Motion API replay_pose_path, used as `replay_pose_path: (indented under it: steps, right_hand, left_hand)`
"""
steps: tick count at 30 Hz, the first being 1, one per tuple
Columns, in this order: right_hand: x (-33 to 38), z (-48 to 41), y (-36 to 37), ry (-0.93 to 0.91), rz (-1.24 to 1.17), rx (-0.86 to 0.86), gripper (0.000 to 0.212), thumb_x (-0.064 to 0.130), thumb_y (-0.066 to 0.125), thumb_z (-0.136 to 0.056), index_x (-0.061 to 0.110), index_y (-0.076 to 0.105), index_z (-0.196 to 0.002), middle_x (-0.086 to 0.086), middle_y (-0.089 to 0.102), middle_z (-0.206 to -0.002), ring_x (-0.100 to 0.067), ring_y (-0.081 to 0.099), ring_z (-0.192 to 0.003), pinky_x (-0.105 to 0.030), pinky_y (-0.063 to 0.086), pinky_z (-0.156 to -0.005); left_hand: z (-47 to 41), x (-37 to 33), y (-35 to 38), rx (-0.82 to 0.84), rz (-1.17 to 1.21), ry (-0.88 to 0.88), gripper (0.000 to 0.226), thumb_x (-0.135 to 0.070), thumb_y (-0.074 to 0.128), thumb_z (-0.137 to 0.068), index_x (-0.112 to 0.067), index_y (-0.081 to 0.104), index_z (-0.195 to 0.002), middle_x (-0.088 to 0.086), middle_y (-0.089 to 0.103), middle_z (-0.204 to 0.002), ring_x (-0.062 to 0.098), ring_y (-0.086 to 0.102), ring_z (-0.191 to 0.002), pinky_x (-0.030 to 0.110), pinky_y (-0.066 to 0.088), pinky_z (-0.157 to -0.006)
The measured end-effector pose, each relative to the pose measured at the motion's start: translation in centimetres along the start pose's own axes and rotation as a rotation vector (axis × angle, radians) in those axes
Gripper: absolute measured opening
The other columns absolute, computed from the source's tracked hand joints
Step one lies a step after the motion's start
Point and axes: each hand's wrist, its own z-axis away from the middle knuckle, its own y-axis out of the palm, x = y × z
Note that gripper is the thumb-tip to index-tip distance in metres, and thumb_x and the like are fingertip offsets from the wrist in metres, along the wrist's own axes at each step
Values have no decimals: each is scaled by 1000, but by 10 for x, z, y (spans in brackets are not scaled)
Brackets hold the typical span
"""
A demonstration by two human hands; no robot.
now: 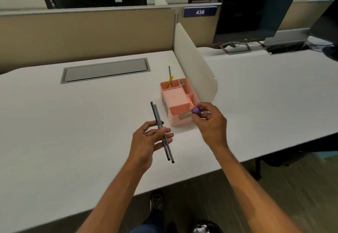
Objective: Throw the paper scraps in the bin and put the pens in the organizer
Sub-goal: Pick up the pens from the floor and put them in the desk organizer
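A pink desk organizer [175, 97] with several compartments stands on the white desk beside a low divider. A grey pen [169, 72] and a yellow one [170, 81] stand in its far left compartment. My left hand [151, 139] holds two black pens [161, 132] that point away from me, just left of the organizer. My right hand [210, 119] grips a purple-ended item [197, 111] over the organizer's near right corner; what it is I cannot make out. A dark bin [206, 227] with crumpled white paper shows at the bottom edge, under the desk.
A white divider [193, 64] separates this white desk [73, 123] from the neighbouring one, where a monitor [252, 11] stands. A grey cable hatch [106, 70] is set into the desk at the back. My shoe [156, 200] shows on the floor below.
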Motion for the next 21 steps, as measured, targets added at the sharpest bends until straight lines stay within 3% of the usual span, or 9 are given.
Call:
replay_pose_path:
  steps: [5,9,13,16,21]
  right_hand:
    - [-10,-43,32,-48,206,-11,30,17,79,-84,19,65,-110,3,63,-102,-16,67,-86,-2,48,-68]
    - [-17,-64,55,-70,515,2,30,32,82,-80,24,62,-101,8,63,-94,-9,57,-78,-21,50,-68]
    - [-22,-76,73,-19,756,26,35,33,84,-75,22,64,-101,-2,71,-99,-10,46,-82,-29,46,-68]
    - [-22,-82,86,18,838,30,35,31,83,-73,20,64,-101,-3,70,-99,-18,55,-87,-33,45,-74]
    - [-28,-85,100,117,921,72,44,38,79,-77,18,62,-112,-6,70,-109,-25,59,-106,-39,43,-88]
  left_hand:
    - [-35,-10,-7,8,9,-33,35,-7,72,-91,-6,60,-124,15,80,-99,34,78,-92,50,61,-90]
    - [-55,-14,-12,12,-13,-48,33,-6,71,-91,-5,61,-123,16,80,-99,34,78,-91,52,60,-92]
    - [-67,-17,-20,10,-1,-70,31,-5,71,-91,-5,62,-121,17,79,-99,35,78,-91,48,63,-87]
    - [-74,-18,-27,7,35,-82,31,-5,72,-90,-3,62,-119,18,79,-98,35,78,-91,39,64,-77]
    - [-84,-19,-32,-10,59,-98,30,-5,73,-90,-3,63,-118,19,79,-98,36,78,-91,36,64,-74]
